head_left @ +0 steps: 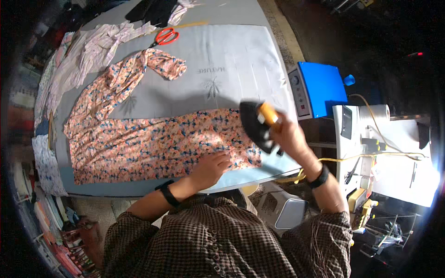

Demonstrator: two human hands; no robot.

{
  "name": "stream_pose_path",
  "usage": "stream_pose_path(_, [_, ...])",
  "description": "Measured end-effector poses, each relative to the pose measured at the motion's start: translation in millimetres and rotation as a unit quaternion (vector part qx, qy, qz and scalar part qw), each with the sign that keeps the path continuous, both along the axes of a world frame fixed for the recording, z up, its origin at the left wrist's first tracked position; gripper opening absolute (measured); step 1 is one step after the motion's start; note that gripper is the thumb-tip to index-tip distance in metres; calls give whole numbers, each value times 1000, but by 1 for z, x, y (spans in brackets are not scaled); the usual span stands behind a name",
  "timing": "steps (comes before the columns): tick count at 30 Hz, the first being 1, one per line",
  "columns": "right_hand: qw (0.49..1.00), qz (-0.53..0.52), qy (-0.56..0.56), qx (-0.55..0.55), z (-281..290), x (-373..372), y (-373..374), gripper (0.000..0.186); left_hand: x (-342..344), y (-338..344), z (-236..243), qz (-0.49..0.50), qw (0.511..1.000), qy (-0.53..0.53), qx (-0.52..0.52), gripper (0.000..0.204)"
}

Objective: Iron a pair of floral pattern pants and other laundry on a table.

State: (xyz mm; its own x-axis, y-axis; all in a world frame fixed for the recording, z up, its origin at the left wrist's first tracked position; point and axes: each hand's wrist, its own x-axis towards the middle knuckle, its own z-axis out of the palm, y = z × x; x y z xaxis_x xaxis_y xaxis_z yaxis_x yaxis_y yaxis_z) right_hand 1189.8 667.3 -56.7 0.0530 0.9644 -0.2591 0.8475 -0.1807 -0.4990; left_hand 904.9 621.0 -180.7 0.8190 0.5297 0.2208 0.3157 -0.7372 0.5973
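Observation:
A pink floral garment [153, 143] with blue flecks lies along the near half of the padded grey table, its sleeve [125, 74] bent away toward the far side. My left hand [212, 169] rests flat on the garment's near edge, fingers stretched out to the right. In my right hand [289, 136] is the yellow handle of a dark iron [254, 125], held over the garment's right end. The iron is slightly blurred, and whether its sole touches the cloth I cannot tell. Black bands circle both my wrists.
Red-handled scissors [167, 36] lie beyond the sleeve. Striped pale cloth [99, 51] covers the table's far left. A blue box with a control panel [320, 88] stands off the right edge. A yellow cord [343, 160] runs past my right forearm.

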Motion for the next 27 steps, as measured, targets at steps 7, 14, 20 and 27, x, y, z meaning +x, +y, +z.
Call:
stream_pose_path(7, [981,57,-144,-118,-43,-33,-61,37,0,-10,13,10,996,85,-10,39])
stream_pose_path(14, [990,-46,-124,-43,-51,-15,36,25,1,-16,3,30,998,43,-26,27])
stream_pose_path(20, [989,-60,-131,-15,-41,-6,125,29,4,-21,6,67,997,17,-25,24])
stream_pose_path(27, [989,73,-93,89,-20,-12,101,36,-25,-40,0,72,993,58,-78,33])
